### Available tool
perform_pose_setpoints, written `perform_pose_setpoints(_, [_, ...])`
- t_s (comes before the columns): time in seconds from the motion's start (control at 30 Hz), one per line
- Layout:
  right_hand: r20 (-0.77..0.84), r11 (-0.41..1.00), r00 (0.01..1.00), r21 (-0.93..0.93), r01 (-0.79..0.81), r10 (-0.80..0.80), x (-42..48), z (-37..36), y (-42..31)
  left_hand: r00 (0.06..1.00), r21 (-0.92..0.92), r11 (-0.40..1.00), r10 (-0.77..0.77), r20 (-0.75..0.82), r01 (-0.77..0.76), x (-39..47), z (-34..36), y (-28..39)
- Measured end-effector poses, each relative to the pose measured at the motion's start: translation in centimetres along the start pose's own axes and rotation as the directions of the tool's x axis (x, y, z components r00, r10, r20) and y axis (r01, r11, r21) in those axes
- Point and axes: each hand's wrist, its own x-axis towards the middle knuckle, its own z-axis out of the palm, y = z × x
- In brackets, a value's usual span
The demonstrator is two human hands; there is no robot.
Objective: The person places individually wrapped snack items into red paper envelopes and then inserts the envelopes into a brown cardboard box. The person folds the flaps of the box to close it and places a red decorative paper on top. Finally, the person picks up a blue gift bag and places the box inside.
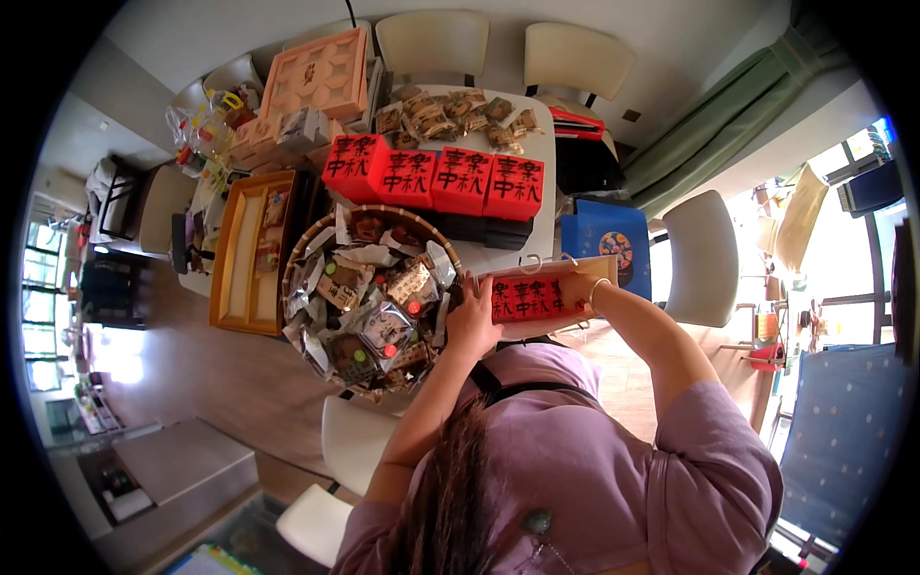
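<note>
In front of my body is an upright paper gift bag (519, 331), its mouth facing up and a row of several red paper boxes (530, 299) inside. My left hand (476, 318) grips the bag's left end, thumb along its rim. My right hand (577, 290) reaches into the right end, touching the red boxes; its fingertips are hidden, so its grip cannot be made out. Just left of the bag, a round woven basket (293, 267) is heaped with wrapped snack packets (384, 329). Beyond it, more red boxes (461, 181) with black lettering stand in a row on black boxes (509, 233).
Loose packets (438, 115) lie on the white table (540, 136). Left of the basket are a gold-framed tray (224, 273) and stacked pink boxes (313, 75). A blue gift bag (578, 241) stands right of the table. Chairs (701, 259) surround it.
</note>
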Motion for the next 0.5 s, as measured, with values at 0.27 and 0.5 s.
perform_pose_setpoints(0.27, [-0.13, 0.993, 0.987, -0.086, 0.085, -0.096, 3.7, 2.7, 0.8, 1.0, 0.005, 1.0, 0.002, 0.002, -0.002, 0.6, 0.2, -0.4])
perform_pose_setpoints(0.5, [-0.238, 0.922, 0.908, -0.263, 0.282, -0.346, -0.7, -1.8, -4.6, 0.994, 0.11, 0.991, 0.087, -0.068, -0.079, 0.5, -1.5, -0.6])
